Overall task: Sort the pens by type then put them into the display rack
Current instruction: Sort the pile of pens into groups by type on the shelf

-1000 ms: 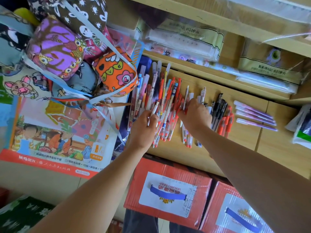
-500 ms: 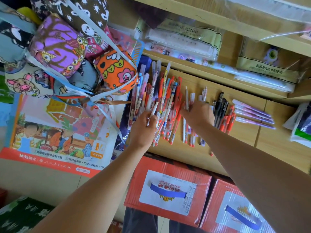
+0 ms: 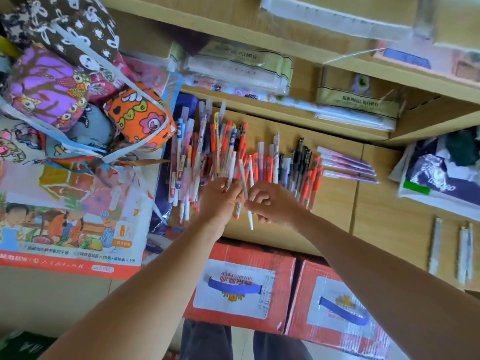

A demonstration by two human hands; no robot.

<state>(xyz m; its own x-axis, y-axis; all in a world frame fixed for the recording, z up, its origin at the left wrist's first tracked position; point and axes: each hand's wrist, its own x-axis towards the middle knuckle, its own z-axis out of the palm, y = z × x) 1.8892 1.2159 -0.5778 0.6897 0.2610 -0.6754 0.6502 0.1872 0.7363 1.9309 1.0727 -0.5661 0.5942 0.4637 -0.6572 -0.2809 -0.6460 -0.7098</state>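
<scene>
Two hands meet above the pen pile [image 3: 207, 152] on the shelf [image 3: 337, 203]. Right hand [image 3: 272, 203] thumb and forefinger pinch white pen [image 3: 244, 178] mid-barrel. Left hand [image 3: 220, 201] fingers curl round red-tipped pen [image 3: 237, 213], touching it.

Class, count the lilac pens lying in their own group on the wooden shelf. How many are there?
4. The lilac pens lie side by side on the shelf, just right of the orange pens; none seems hidden.
</scene>
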